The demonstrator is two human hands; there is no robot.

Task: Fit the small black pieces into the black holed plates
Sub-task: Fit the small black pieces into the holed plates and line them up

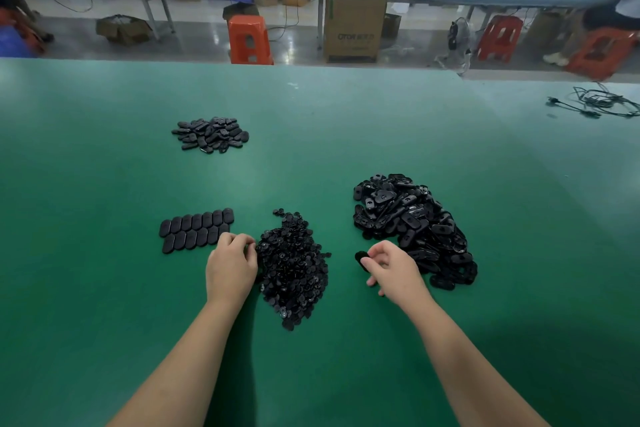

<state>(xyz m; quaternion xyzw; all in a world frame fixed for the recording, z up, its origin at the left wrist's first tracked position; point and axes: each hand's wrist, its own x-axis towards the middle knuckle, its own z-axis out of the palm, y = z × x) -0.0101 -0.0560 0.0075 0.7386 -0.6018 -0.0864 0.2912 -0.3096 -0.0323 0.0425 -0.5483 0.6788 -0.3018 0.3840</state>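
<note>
small black pieces point(292, 267) lie heaped, left fingers point(242, 240) curled at them; right fingers point(375, 262) pinch an oval plate point(362, 259).

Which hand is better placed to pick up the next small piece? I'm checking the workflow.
Left. The left hand already touches the edge of the small-piece pile, while the right hand is busy holding a plate.

Left hand point(231, 269) fingertips hidden at small-piece pile point(294, 267); plate point(362, 259) half covered by right hand point(393, 270).
</note>
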